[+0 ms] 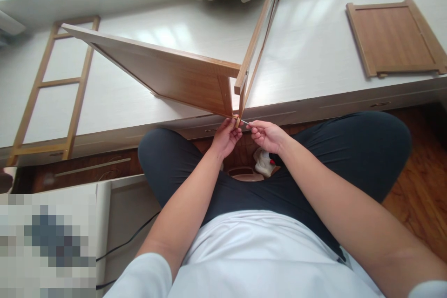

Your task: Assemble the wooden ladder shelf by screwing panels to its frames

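You are fastening the corner where the wooden panel (167, 72) meets the upright side frame (260, 32), just above your lap at the platform (314, 32) edge.
Your left hand (226, 138) pinches that corner joint; your right hand (267, 135) has its fingers closed on a thin metal tool (245, 122), seemingly a key. Next, seat its tip squarely before turning.

Both hands up front, fingertips pinched

My left hand (226, 137) and right hand (267, 136) nearly meet, forearms angled inward, fingers curled tight.
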The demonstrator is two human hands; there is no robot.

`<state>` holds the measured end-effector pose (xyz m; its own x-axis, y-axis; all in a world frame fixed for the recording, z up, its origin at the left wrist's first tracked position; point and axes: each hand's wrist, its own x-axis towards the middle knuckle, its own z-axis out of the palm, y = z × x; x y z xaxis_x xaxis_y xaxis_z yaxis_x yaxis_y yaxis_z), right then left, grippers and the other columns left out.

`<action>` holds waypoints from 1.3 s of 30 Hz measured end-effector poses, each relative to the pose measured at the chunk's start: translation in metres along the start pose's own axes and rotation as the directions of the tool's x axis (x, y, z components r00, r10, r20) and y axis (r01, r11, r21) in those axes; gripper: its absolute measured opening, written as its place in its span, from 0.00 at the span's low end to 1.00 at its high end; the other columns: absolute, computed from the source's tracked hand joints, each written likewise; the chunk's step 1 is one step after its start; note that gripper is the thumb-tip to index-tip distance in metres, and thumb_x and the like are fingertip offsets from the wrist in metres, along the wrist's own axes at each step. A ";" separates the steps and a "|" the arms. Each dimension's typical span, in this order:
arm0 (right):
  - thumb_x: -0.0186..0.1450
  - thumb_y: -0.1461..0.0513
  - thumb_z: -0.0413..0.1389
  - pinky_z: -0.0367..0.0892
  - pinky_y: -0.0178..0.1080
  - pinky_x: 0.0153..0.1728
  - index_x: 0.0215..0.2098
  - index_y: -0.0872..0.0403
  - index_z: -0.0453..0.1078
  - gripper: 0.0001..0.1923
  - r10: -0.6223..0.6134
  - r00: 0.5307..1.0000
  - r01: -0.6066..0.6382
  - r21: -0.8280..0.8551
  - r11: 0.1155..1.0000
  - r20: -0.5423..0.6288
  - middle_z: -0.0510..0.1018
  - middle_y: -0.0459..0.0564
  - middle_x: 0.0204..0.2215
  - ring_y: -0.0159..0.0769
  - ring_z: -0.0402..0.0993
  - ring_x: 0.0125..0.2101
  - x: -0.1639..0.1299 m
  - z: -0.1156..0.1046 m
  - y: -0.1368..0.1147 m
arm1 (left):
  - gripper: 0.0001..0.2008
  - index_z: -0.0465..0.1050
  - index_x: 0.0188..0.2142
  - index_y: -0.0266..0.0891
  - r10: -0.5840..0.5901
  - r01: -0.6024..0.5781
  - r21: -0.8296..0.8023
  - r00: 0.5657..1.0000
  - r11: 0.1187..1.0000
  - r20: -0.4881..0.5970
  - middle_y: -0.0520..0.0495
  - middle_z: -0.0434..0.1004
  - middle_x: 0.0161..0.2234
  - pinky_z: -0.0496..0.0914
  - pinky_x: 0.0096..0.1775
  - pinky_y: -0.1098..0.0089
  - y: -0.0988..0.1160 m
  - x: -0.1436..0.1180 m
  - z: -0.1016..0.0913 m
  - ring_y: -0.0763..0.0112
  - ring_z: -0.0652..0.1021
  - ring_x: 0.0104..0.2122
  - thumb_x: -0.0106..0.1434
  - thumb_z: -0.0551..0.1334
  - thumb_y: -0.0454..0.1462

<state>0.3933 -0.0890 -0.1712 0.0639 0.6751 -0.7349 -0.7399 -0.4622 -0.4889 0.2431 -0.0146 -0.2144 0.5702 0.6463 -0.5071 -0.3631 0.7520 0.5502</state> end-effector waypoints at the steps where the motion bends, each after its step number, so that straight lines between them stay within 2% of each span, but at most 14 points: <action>1: 0.68 0.69 0.57 0.60 0.22 0.13 0.30 0.58 0.73 0.08 0.027 1.000 -0.027 0.019 0.999 -0.003 0.72 0.42 0.15 0.21 0.62 0.13 0.001 0.000 -0.001 | 0.10 0.80 0.43 0.41 0.004 -0.004 -0.002 1.000 1.000 0.007 0.50 0.82 0.33 0.72 0.31 0.77 0.000 0.000 0.000 0.80 0.77 0.26 0.62 0.73 0.38; 7: 0.68 0.68 0.56 0.64 0.23 0.14 0.30 0.57 0.73 0.09 0.096 0.995 -0.095 0.088 0.992 -0.005 0.72 0.43 0.15 0.23 0.63 0.13 0.001 0.001 -0.002 | 0.09 0.80 0.43 0.41 -0.005 0.005 0.005 1.000 1.000 -0.002 0.50 0.82 0.33 0.72 0.31 0.76 0.000 -0.001 0.000 0.80 0.77 0.26 0.63 0.72 0.38; 15: 0.69 0.68 0.54 0.58 0.22 0.10 0.30 0.58 0.73 0.10 0.129 0.991 -0.126 0.079 0.989 -0.040 0.74 0.45 0.16 0.22 0.62 0.12 -0.007 0.003 -0.006 | 0.09 0.80 0.42 0.41 -0.006 0.007 0.028 1.000 1.000 -0.016 0.50 0.82 0.33 0.72 0.32 0.77 -0.001 -0.001 0.001 0.80 0.77 0.26 0.63 0.73 0.38; 20: 0.68 0.67 0.54 0.60 0.23 0.12 0.28 0.57 0.71 0.11 0.056 0.995 -0.053 0.037 0.998 -0.084 0.75 0.47 0.16 0.23 0.65 0.13 -0.009 -0.001 -0.006 | 0.08 0.80 0.43 0.40 -0.004 0.004 0.007 1.000 1.000 -0.013 0.49 0.82 0.34 0.72 0.32 0.76 -0.001 -0.001 0.002 0.79 0.77 0.26 0.64 0.72 0.37; 22: 0.67 0.65 0.58 0.62 0.25 0.13 0.30 0.57 0.72 0.07 -0.092 0.990 0.084 -0.073 0.994 -0.103 0.79 0.49 0.20 0.26 0.69 0.15 -0.009 -0.004 -0.003 | 0.07 0.80 0.42 0.40 -0.005 0.006 0.010 1.000 1.000 -0.016 0.49 0.82 0.34 0.72 0.31 0.76 -0.001 -0.001 0.003 0.79 0.77 0.26 0.64 0.72 0.37; 24: 0.63 0.62 0.63 0.63 0.28 0.13 0.32 0.55 0.74 0.04 -0.323 0.942 0.285 -0.283 0.916 -0.096 0.82 0.50 0.26 0.30 0.74 0.18 -0.008 -0.008 0.001 | 0.07 0.80 0.41 0.40 -0.011 0.011 0.017 1.000 1.000 -0.020 0.49 0.82 0.34 0.72 0.32 0.76 0.000 -0.001 0.003 0.79 0.77 0.26 0.64 0.72 0.38; 26: 0.60 0.59 0.66 0.66 0.30 0.15 0.33 0.54 0.76 0.07 -0.520 0.853 0.427 -0.512 0.745 -0.044 0.82 0.50 0.27 0.33 0.77 0.22 -0.006 -0.013 0.006 | 0.08 0.80 0.42 0.41 -0.014 0.015 0.020 1.000 1.000 -0.022 0.49 0.82 0.34 0.72 0.32 0.76 0.000 -0.001 0.003 0.79 0.77 0.26 0.64 0.72 0.38; 27: 0.59 0.58 0.66 0.67 0.31 0.16 0.33 0.54 0.78 0.08 -0.575 0.818 0.453 -0.596 0.663 -0.018 0.82 0.49 0.27 0.35 0.77 0.23 -0.005 -0.015 0.008 | 0.08 0.80 0.42 0.41 -0.014 0.015 0.021 1.000 1.000 -0.022 0.49 0.82 0.34 0.72 0.32 0.76 0.000 -0.001 0.003 0.79 0.77 0.26 0.64 0.72 0.38; 30: 0.60 0.56 0.65 0.72 0.36 0.22 0.34 0.54 0.81 0.09 -0.665 0.745 0.474 -0.741 0.476 0.049 0.81 0.49 0.26 0.38 0.77 0.26 -0.003 -0.019 0.011 | 0.09 0.80 0.42 0.41 -0.012 0.012 0.018 1.000 1.000 -0.021 0.50 0.82 0.33 0.72 0.31 0.76 -0.001 0.000 0.002 0.79 0.77 0.25 0.63 0.72 0.38; 35: 0.61 0.59 0.64 0.75 0.42 0.35 0.35 0.54 0.82 0.07 -0.764 0.636 0.503 -0.807 0.308 0.105 0.84 0.51 0.31 0.41 0.79 0.31 -0.001 -0.018 0.012 | 0.09 0.80 0.42 0.41 -0.017 0.017 0.016 1.000 1.000 -0.023 0.50 0.82 0.33 0.72 0.31 0.76 -0.001 -0.001 0.002 0.79 0.77 0.25 0.63 0.72 0.38; 39: 0.62 0.61 0.63 0.74 0.43 0.39 0.34 0.53 0.82 0.05 -0.799 0.574 0.522 -0.832 0.186 0.181 0.85 0.50 0.33 0.40 0.79 0.32 0.000 -0.016 0.012 | 0.08 0.80 0.42 0.41 -0.017 0.018 0.018 1.000 1.000 -0.021 0.50 0.82 0.33 0.72 0.31 0.76 0.000 -0.001 0.002 0.80 0.77 0.25 0.64 0.72 0.38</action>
<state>0.3953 -0.1037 -0.1850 0.5062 0.8608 0.0538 0.4532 -0.2124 -0.8658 0.2444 -0.0157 -0.2128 0.5609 0.6359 -0.5301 -0.3396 0.7607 0.5532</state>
